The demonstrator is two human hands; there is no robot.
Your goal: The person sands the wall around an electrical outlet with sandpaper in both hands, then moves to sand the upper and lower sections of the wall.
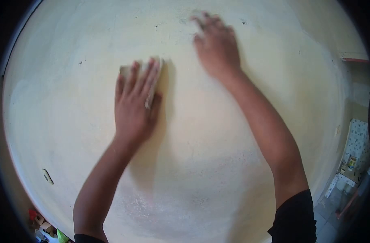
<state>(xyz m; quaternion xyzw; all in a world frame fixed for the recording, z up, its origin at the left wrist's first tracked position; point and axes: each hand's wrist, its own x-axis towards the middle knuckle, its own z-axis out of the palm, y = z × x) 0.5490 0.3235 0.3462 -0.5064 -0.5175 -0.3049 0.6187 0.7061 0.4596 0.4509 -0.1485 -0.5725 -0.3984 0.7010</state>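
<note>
Flat against the pale cream wall (193, 133), my left hand (134, 97) holds a thin, folded pale sheet (149, 100) that looks like sandpaper. The sheet's edges show beyond the fingertips and between thumb and fingers. Higher up and to the right, my right hand (219, 50) is on or close to the wall, its fingers smeared by motion. Something pale may lie under those fingers, but blur hides what it is.
Small holes (243, 22) and rough, patchy spots mark the wall. A switch (48, 176) is at lower left, above boxes and bags (47, 227). On the right, a can (352, 163) stands on a ledge by a patterned panel (357, 137).
</note>
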